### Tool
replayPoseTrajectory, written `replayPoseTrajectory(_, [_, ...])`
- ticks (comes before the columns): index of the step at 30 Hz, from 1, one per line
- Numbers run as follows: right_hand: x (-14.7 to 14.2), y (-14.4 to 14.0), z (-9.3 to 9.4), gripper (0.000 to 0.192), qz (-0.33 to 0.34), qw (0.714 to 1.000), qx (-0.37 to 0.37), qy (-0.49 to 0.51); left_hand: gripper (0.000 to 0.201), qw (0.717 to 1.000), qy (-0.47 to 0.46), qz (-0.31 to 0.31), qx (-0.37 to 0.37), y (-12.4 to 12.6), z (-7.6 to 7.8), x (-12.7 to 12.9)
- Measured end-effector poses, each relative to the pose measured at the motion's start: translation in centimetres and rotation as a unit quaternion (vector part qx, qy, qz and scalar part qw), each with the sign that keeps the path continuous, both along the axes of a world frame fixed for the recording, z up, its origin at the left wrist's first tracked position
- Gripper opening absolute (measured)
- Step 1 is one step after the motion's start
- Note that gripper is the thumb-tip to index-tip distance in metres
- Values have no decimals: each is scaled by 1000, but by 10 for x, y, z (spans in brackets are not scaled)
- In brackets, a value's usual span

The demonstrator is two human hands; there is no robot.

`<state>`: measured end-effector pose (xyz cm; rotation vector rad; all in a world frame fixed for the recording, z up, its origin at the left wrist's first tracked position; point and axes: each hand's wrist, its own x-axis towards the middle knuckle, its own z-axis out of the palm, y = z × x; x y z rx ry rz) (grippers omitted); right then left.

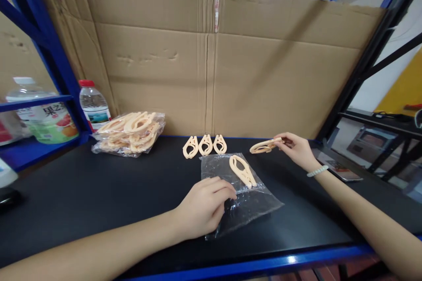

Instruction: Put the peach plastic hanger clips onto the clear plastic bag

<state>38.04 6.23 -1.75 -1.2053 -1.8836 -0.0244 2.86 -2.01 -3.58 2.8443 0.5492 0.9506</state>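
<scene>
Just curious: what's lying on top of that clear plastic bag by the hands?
One peach folded hanger lies on the clear bag. The left hand presses its near edge, hiding that part.

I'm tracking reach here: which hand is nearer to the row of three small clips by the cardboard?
Left, narrowly. The left hand rests on the clear bag, in front of the three clips. The right hand is off to their right, holding another clip.
</scene>
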Motion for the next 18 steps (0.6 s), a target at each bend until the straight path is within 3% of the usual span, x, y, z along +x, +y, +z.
replayPoseTrajectory(2, [-15, -5, 3, 40, 3, 998, 23, 65, 38, 1000, -12, -2, 4, 0, -1, 1])
replayPoseTrajectory(5, [-41, -25, 13, 28, 32, 981, 55, 185, 39, 1000, -10, -7, 5, -1, 0, 2])
replayPoseTrajectory(9, [-64, -64, 29, 6, 157, 949, 69, 263, 40, 1000, -14, -7, -13, -3, 1, 2])
replayPoseTrajectory(13, [-73, -92, 45, 4, 313, 937, 23, 155, 44, 999, -6, -1, -32, -3, 1, 0])
replayPoseTrajectory(16, [-80, -107, 46, 6, 354, 934, 35, 42, 46, 999, -11, 0, -34, -3, 1, 0])
replayPoseTrajectory(18, [-88, -115, 40, 6, 345, 936, 58, -45, 46, 999, -14, -4, -33, -4, 1, 0])
